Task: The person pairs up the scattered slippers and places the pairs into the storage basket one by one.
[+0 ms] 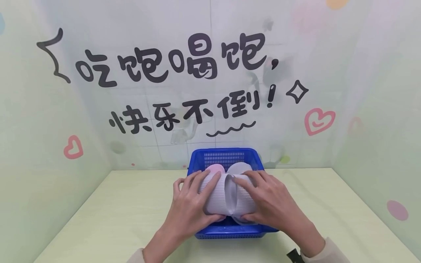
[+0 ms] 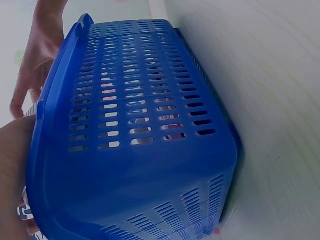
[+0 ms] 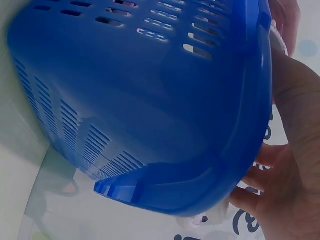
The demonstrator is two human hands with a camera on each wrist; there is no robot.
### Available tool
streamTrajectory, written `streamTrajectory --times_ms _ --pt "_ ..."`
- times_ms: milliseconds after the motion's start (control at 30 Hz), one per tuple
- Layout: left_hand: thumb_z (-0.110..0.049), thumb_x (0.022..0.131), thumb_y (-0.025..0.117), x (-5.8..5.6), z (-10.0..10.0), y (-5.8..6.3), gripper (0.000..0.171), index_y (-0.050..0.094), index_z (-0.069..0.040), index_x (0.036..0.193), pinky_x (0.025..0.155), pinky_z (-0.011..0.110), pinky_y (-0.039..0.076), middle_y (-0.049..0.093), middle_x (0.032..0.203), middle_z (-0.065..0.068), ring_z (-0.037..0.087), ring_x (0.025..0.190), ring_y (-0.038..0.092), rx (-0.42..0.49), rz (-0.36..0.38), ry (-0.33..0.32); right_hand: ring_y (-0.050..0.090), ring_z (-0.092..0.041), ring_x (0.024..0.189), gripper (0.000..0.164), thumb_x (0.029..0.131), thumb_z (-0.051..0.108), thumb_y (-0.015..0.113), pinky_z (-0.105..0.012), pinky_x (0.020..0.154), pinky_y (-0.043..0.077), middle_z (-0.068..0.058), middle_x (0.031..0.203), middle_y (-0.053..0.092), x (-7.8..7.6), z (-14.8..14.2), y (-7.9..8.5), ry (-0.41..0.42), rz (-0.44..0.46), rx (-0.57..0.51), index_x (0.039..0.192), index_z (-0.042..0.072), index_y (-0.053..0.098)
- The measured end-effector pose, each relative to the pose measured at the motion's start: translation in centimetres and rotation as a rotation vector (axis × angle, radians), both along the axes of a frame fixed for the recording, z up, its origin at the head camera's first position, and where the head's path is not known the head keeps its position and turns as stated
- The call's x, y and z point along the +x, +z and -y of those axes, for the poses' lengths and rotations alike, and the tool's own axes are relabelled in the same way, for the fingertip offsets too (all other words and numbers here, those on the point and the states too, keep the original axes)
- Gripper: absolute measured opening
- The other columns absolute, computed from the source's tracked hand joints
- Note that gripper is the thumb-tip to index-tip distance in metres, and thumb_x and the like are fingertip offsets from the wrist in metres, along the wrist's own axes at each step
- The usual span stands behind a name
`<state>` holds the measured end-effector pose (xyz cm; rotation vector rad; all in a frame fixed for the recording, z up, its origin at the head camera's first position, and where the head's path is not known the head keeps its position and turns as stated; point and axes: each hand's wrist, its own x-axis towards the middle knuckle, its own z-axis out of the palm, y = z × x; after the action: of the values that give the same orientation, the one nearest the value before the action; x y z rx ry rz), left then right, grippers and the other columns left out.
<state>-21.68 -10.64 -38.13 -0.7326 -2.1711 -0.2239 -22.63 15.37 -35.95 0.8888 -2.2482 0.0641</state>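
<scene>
In the head view, my left hand (image 1: 189,202) holds a white ribbed cup (image 1: 213,195) lying on its side, fingers over the top and thumb low at the front. My right hand (image 1: 274,202) grips a second white ribbed cup (image 1: 245,197) the same way. The cups meet mouth to mouth over a blue basket (image 1: 230,230). Behind them show a pink rounded thing (image 1: 215,168) and a pale rounded thing (image 1: 239,168), both largely hidden. Both wrist views mostly show the slotted basket side (image 2: 125,175), which covers much of what the hands hold.
The basket stands on a pale table (image 1: 138,212) close to the printed back wall (image 1: 171,146). Side walls rise at left and right. Pink and white bits show through the basket's slots in the left wrist view. A small black object (image 1: 295,255) lies by the right sleeve.
</scene>
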Motion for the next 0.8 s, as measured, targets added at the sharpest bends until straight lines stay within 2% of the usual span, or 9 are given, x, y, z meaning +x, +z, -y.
streamTrajectory --times_ms 133,200,400,633,800 --pt "-0.067 0.056 0.093 0.0 0.0 0.0 0.119 0.044 -0.029 0.157 0.095 0.056 0.043 0.056 0.147 0.011 0.034 0.129 0.055 -0.005 0.008 0.004 0.063 -0.028 0.11 0.081 0.054 0.065 0.094 -0.044 0.082 0.06 -0.009 0.129 0.062 0.2 -0.1 0.0 0.013 0.036 0.028 0.125 0.038 0.068" --pt "-0.068 0.056 0.092 0.0 0.0 0.1 0.118 0.043 -0.029 0.157 0.095 0.056 0.043 0.056 0.148 0.01 0.034 0.13 0.055 -0.01 0.007 0.005 0.063 -0.029 0.112 0.076 0.056 0.064 0.094 -0.045 0.083 0.06 -0.01 0.13 0.062 0.3 -0.1 0.0 0.021 0.053 0.024 0.122 0.037 0.069" --pt "-0.064 0.055 0.094 -0.1 0.0 0.0 0.119 0.043 -0.029 0.157 0.098 0.058 0.043 0.055 0.148 0.012 0.034 0.133 0.054 0.017 -0.018 -0.017 0.062 -0.028 0.115 0.057 0.072 0.061 0.085 -0.046 0.088 0.059 -0.009 0.132 0.063 0.8 -0.3 0.7 0.036 0.055 0.015 0.12 0.035 0.07" --pt "-0.058 0.055 0.096 -0.5 0.0 0.0 0.116 0.049 -0.019 0.154 0.106 0.062 0.045 0.05 0.153 0.019 0.04 0.141 0.05 0.111 -0.09 -0.059 0.066 -0.029 0.109 0.059 0.069 0.062 0.087 -0.045 0.081 0.06 -0.011 0.127 0.067 0.8 -0.6 1.1 0.02 0.0 -0.003 0.117 0.031 0.069" --pt "-0.054 0.055 0.097 -0.6 0.1 0.0 0.117 0.048 -0.014 0.154 0.107 0.063 0.044 0.047 0.156 0.021 0.043 0.143 0.047 0.155 -0.084 -0.064 0.067 -0.029 0.107 0.059 0.07 0.062 0.087 -0.044 0.078 0.061 -0.011 0.125 0.067 0.9 -0.7 1.2 0.006 0.0 -0.015 0.117 0.03 0.069"
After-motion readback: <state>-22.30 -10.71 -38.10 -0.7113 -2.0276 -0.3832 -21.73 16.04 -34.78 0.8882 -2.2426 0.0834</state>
